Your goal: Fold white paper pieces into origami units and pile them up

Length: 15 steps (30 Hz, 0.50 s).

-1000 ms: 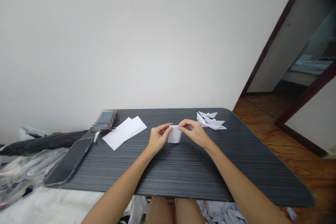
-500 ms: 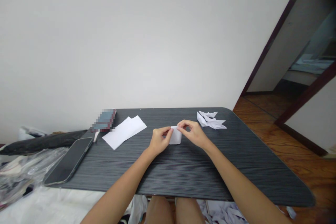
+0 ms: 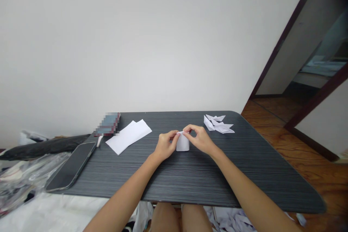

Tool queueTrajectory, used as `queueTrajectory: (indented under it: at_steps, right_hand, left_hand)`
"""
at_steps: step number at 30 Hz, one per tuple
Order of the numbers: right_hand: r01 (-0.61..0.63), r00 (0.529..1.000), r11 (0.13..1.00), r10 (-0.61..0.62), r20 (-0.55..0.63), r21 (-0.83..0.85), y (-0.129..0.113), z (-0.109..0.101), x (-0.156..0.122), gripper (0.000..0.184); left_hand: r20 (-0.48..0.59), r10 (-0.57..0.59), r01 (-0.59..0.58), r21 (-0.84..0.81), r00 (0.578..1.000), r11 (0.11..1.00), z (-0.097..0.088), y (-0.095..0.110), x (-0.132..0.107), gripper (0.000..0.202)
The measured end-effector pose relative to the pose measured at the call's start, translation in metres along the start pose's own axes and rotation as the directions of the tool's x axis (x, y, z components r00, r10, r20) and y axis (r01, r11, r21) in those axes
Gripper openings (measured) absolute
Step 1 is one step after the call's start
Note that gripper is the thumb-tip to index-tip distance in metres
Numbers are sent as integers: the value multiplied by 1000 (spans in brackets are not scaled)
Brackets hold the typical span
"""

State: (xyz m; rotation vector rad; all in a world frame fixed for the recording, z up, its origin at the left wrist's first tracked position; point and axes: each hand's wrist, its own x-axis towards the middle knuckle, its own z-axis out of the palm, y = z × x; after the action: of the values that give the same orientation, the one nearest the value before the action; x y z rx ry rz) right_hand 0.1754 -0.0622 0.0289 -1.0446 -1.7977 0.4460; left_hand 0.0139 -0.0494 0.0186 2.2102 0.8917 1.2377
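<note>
White paper (image 3: 182, 143), small and squarish, is clamped in the grip of left hand (image 3: 165, 145) and right hand (image 3: 200, 139).

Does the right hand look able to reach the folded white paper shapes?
Probably yes: the folded white paper shapes lie close beyond the right hand, nothing visible between, though it pinches a small white paper piece.

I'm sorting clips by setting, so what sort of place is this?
Probably a room in a home: a table, a wood-look floor and, at right, a door frame.
</note>
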Motion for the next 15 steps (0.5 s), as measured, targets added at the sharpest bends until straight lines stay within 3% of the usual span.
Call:
queueTrajectory:
  at_steps: [11,15]
  right_hand:
    - [3,1000,1000,-3,3,-6,-1,1,-1,10]
    - [-56,998,998,56,29,5,0,-2,1,13]
  left_hand:
    - [-6,115,-113,139,993,984,-3,1,0,22]
    - [-13,105,-102,143,994,984,-6,2,2,24]
